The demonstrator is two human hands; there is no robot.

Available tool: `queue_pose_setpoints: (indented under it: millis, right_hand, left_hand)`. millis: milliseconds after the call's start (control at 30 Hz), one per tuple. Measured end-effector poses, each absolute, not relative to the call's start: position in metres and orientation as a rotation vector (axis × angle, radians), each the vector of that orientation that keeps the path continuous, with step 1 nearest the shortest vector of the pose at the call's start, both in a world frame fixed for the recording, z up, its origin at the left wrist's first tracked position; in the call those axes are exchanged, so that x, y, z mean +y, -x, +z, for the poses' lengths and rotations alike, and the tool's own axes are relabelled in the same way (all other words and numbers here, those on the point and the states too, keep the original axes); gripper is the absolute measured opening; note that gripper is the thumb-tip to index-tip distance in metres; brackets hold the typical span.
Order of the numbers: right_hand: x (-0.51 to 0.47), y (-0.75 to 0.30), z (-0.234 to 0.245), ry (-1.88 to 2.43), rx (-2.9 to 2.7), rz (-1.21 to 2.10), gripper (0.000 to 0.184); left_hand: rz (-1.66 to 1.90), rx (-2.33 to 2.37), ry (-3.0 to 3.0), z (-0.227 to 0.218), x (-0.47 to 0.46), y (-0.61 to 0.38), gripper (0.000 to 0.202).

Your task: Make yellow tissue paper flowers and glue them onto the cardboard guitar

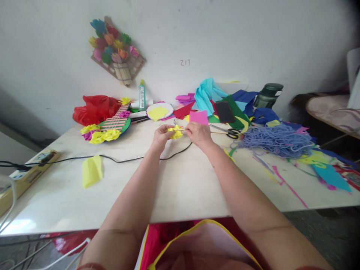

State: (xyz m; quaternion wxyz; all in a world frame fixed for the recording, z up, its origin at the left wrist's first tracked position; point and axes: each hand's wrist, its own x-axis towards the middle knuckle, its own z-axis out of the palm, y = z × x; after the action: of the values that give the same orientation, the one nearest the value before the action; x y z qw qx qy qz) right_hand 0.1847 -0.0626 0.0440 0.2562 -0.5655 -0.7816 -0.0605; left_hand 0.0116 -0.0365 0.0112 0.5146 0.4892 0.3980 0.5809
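Observation:
Both my hands are together over the middle of the white table. Between the closed fingers of my left hand is a ruffled yellow paper flower. My right hand is closed just right of the flower, pinching a thin wooden stick. The stick's tail sticks out to the right of that hand, and its other end points at the flower. Whether the tip touches the paper is too small to make out. Black-handled scissors lie just right of my right hand. Behind it is a pink paper square.
A decorated plate with yellow paper flowers sits at left, near a yellow paper piece. A black cable crosses to a power strip. Blue yarn, a phone and a glue bottle lie or stand farther back.

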Motion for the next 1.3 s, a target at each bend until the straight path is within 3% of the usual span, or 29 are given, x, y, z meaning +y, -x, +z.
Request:
queue_pose_setpoints:
  millis: [500,767,1300]
  right_hand:
    - [-0.066,-0.184,0.044,1.376,-2.431,-0.204,0.054]
    - [-0.056,-0.185,0.035,1.397,-2.268,0.091,0.044]
    - [-0.05,-0.185,0.034,1.178,-1.938,0.736,0.041]
  left_hand:
    - [1.362,0.929,-1.198,0.01,-0.038,-0.01,0.039]
    - [1.365,0.918,-1.186,0.011,-0.038,-0.01,0.038]
    - [1.344,0.882,-1.242,0.008,-0.036,-0.009,0.04]
